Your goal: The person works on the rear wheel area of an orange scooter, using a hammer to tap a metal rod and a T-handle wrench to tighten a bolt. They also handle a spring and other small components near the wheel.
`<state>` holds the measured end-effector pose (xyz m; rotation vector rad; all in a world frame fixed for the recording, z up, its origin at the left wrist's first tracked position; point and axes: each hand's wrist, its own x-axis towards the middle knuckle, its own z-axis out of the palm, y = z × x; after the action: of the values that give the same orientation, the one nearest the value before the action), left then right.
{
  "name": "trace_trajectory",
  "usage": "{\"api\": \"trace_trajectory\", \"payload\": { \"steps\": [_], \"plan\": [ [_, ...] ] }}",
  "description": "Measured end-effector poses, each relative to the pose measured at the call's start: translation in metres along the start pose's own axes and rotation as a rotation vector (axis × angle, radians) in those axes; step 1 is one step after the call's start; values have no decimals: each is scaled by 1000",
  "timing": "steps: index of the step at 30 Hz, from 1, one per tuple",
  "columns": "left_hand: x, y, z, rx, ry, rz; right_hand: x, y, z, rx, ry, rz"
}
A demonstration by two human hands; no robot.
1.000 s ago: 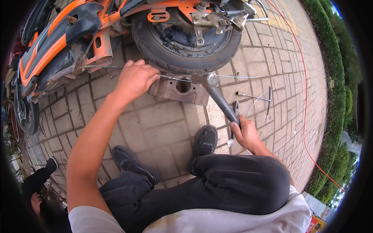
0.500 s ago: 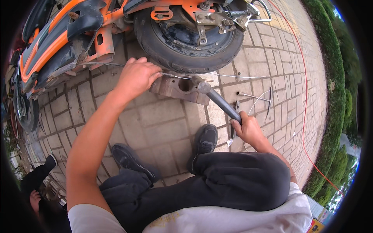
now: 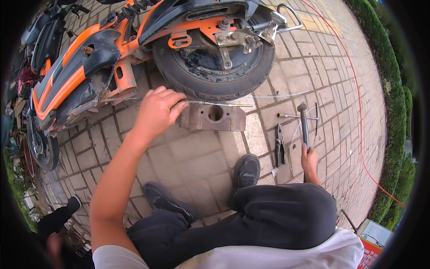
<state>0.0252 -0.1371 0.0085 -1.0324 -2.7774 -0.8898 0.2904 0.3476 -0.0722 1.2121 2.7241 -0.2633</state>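
My left hand (image 3: 159,110) pinches a thin grey cable (image 3: 210,104) and holds it along the far edge of a rusty metal block (image 3: 193,120) with a round hole. Beyond my fingers the cable's end runs to the right, over the block; to the left it runs toward the motorbike. Well apart from the block, on the right, my right hand (image 3: 309,162) is closed around the handle of a hammer (image 3: 305,127). The hammer's head points away from me, above the paving.
An orange and black motorbike (image 3: 127,49) stands ahead, its rear tyre (image 3: 215,94) just beyond the block. Pliers (image 3: 280,148), a socket wrench (image 3: 293,116) and a short black tube (image 3: 316,122) lie on the right. A red hose (image 3: 359,107) crosses the paving beside a hedge.
My right hand has swung the hammer from the block out to the right and down. My left hand keeps its hold on the cable. The view has shifted slightly.
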Motion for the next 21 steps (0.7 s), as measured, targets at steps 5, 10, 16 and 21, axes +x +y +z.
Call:
{"api": "trace_trajectory", "payload": {
  "steps": [5,10,16,21],
  "plan": [
    [3,13,-23,-62,144,-61,14,-68,-30,56,211,-467],
    [-13,38,-42,29,229,-241,-6,-248,-95,550,-227,-877],
    [-46,53,-73,57,358,-388,-10,-319,-97,663,-495,-1019],
    [-50,43,-84,102,419,-435,-29,-357,-69,940,-1041,-703]
  ]
}}
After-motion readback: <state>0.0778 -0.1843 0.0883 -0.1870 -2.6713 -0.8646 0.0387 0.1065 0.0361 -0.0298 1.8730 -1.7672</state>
